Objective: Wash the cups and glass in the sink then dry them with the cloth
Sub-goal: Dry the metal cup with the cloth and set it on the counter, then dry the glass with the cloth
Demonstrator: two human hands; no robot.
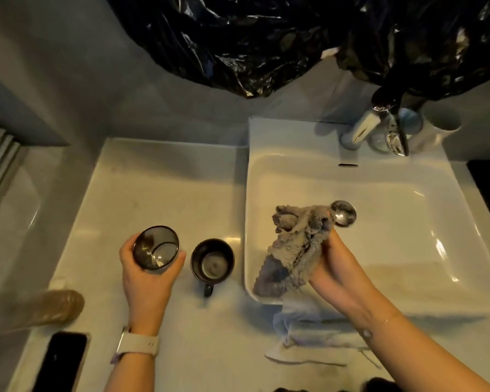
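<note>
My left hand (150, 274) grips a dark smoked glass (155, 247) over the white counter (159, 193), its mouth tilted toward me. Just right of it a dark mug (212, 260) stands upright on the counter, handle pointing toward me. My right hand (337, 264) holds a crumpled grey cloth (294, 247) above the left part of the white sink (379, 284). The cloth hangs over the sink's left rim. The round metal drain (344, 213) shows just behind the cloth.
A chrome tap (379, 128) and a white cup (441, 128) stand at the sink's back right. A black plastic bag (294, 38) hangs above. A phone (60, 360) lies at the counter's near left, a pale towel (303, 332) in front of the sink.
</note>
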